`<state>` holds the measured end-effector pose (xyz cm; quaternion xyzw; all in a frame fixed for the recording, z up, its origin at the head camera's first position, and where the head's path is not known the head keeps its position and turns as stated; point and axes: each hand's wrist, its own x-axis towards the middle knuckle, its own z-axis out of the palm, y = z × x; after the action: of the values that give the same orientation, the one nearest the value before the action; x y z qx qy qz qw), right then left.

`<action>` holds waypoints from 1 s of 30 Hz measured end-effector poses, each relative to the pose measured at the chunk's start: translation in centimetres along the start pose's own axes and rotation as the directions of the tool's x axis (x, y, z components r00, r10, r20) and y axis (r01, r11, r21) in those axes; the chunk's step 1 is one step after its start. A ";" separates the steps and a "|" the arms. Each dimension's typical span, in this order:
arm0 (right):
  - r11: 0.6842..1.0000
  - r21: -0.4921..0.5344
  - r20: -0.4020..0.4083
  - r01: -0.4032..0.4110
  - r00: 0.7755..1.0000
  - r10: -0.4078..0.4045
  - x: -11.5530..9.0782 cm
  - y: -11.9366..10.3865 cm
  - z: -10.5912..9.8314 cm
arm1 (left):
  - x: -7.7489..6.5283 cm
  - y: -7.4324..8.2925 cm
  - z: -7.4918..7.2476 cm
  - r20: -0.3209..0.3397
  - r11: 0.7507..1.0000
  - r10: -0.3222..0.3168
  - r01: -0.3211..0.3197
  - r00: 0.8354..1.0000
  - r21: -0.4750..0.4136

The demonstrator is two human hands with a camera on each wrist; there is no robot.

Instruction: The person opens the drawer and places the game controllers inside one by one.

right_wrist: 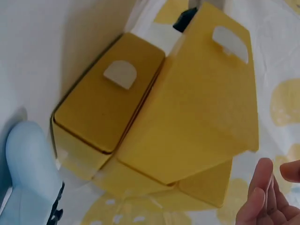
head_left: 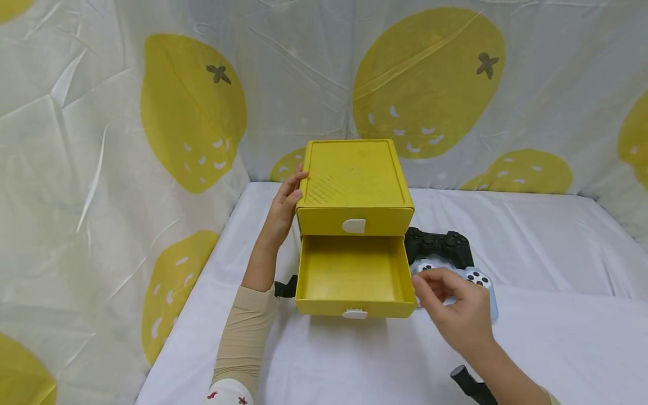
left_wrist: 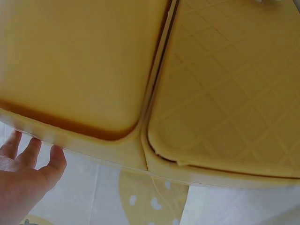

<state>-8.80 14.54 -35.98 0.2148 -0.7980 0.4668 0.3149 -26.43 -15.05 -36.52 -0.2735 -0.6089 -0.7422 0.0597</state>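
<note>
Standing between the two sets of fingers, the yellow box (head_left: 354, 169) has its lower drawer (head_left: 324, 307) slid out, the front right corner just left of the right fingertips; its upper drawer (head_left: 324, 220) sits closed, to the right of the left fingers. The left hand (head_left: 283, 216) rests lightly bent fingers against the box's left wall, grasping nothing. The right hand (head_left: 458, 312) is relaxed, loosely curled and holding nothing, and the right wrist view shows its fingertips apart from the drawer.

By its look the box is thin moulded plastic, probably light and stiff, a little slippery, and apt to skid if pushed without a steadying palm. The drawer is best taken by its white tab (head_left: 355, 314), to the left of the right fingers, or by its front rim; the thin walls may flex if squeezed.

The box's top has a raised border, with a crosshatched patch just right of the left thumb; the drawer's inside looks smooth and shallow. Behind the right fingers lie a blue controller (head_left: 493, 304), rounded and matte, and beyond it a black controller (head_left: 440, 246). Under both hands spreads a smooth white cloth (head_left: 557, 343); past the left fingers hangs a creased lemon-print sheet (head_left: 293, 84).
</note>
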 end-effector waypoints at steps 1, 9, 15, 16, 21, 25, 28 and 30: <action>0.998 0.008 0.008 -0.056 0.998 0.056 0.3 0.3 -0.4 | 0.0 0.0 0.0 0.000 1.000 0.002 -0.002 1.000 -0.002; 0.909 -0.021 0.098 -0.417 0.904 0.417 1.8 3.8 -3.7 | 0.0 -0.3 0.0 0.017 0.999 0.026 -0.026 1.000 -0.020; 0.875 -0.097 0.090 -0.475 0.871 0.483 2.5 7.0 -5.4 | -0.1 -0.1 -0.1 0.014 0.999 0.030 -0.030 0.999 -0.020; 0.869 -0.103 0.089 -0.484 0.865 0.493 2.6 7.5 -5.7 | -0.1 -0.1 -0.2 0.011 1.000 0.025 -0.025 1.000 -0.019; 0.837 -0.143 0.087 -0.528 0.836 0.542 2.9 10.0 -6.8 | -0.3 0.2 -0.2 -0.003 1.000 0.006 -0.006 1.000 -0.023; 0.802 -0.156 0.103 -0.576 0.798 0.593 3.2 11.8 -7.7 | -0.3 0.2 -0.1 -0.002 1.000 0.005 -0.005 1.000 -0.027; 0.773 -0.176 0.112 -0.609 0.768 0.630 3.4 13.1 -8.4 | -0.3 0.2 0.0 0.005 1.000 0.009 -0.009 1.000 -0.026; 0.754 -0.191 0.116 -0.629 0.748 0.653 3.6 14.0 -8.7 | -0.2 0.1 0.0 0.011 1.000 0.011 -0.011 1.000 -0.022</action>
<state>-17.63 28.61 -38.77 -0.0550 -0.8781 0.4689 0.0777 -26.22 -15.13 -36.54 -0.2815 -0.5996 -0.7469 0.0574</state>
